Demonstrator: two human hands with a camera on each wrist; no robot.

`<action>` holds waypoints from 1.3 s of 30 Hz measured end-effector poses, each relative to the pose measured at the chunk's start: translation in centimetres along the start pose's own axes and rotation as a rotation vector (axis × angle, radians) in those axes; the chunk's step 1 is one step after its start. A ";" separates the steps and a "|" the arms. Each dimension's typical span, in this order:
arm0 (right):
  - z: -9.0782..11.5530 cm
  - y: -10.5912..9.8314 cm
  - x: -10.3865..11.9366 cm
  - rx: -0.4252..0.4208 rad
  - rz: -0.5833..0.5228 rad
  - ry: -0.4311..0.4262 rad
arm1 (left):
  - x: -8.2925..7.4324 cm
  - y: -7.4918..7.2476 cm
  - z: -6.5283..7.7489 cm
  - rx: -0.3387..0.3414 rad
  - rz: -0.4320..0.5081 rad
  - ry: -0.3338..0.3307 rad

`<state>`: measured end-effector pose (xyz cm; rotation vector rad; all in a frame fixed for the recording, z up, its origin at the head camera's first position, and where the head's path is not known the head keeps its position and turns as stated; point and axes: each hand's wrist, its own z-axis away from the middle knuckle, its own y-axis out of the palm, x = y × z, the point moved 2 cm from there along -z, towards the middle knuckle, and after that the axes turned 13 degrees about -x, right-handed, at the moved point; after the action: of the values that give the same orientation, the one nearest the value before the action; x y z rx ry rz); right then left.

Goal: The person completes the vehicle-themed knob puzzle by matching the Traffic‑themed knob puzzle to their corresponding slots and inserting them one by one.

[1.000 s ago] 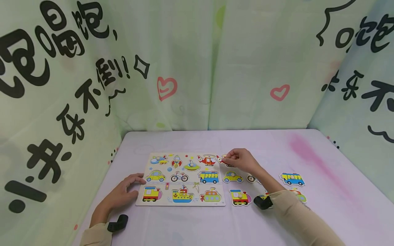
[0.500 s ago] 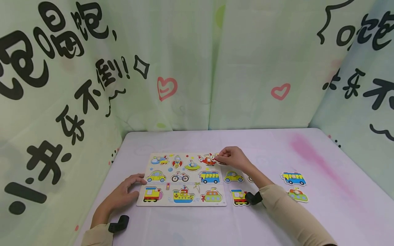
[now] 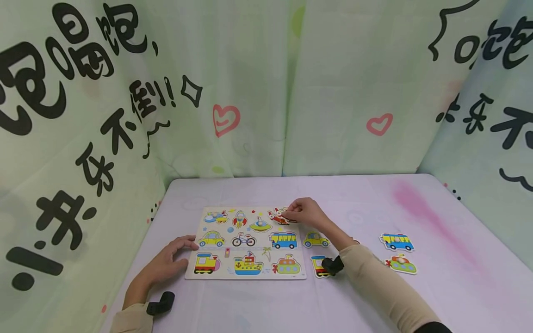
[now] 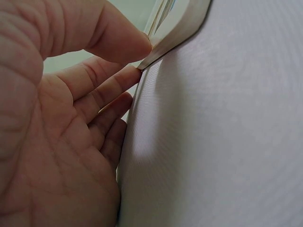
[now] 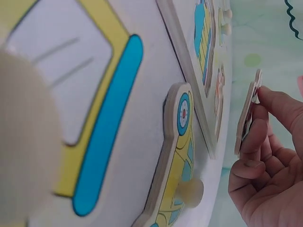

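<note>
Pinching a thin wooden helicopter (image 5: pixel 247 116), the right hand (image 3: pixel 308 214) is near mid-frame; at lower left, the left hand (image 3: pixel 166 260) touches a flat board's (image 3: pixel 262 237) edge with loose fingers.

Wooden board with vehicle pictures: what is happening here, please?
A person's right hand pinches a thin red and white wooden piece over the upper right part of the pale rectangular wooden board. The left hand touches the board's left edge. A yellow car piece and a partly covered train piece lie just right of the board; a blue and yellow bus piece and a green submarine piece lie farther right.
</note>
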<state>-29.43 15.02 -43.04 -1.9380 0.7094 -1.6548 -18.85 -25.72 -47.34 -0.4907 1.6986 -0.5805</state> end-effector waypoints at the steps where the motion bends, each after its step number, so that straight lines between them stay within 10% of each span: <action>1: 0.0 0.1 0.1 0.006 -0.001 0.000 | 0.0 0.0 0.0 0.002 -0.003 -0.006; 39: -1.9 2.7 1.1 0.056 0.161 0.028 | 0.1 0.0 -0.1 -0.001 -0.026 0.015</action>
<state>-31.38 12.23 -43.76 -1.7726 0.7993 -1.5895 -18.93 -25.75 -47.43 -0.5111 1.7090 -0.6035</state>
